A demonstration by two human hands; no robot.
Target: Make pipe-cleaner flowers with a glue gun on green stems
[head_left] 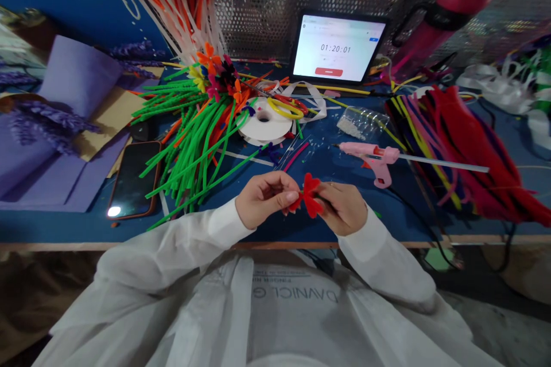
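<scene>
A small red pipe-cleaner flower [310,195] is held between my two hands, just above the near edge of the table. My left hand [269,198] pinches its left side between thumb and fingers. From the right, my right hand [344,206] closes on the same flower, its fingertips partly hidden behind the petals. A pink glue gun [372,155] with a clear glue stick lies beyond my right hand. Past my left hand are green pipe cleaners [206,143] and a white ribbon spool [264,123]. A short pink pipe cleaner [296,156] lies just beyond the hands.
A tablet [338,49] showing a timer stands at the back, beside a pink bottle [447,17]. Yellow-handled scissors [284,108] rest on the spool. A phone [133,180] and purple wrapping paper [81,80] lie left; red pipe cleaners [477,149] lie right. The glue gun's cord trails off the front edge.
</scene>
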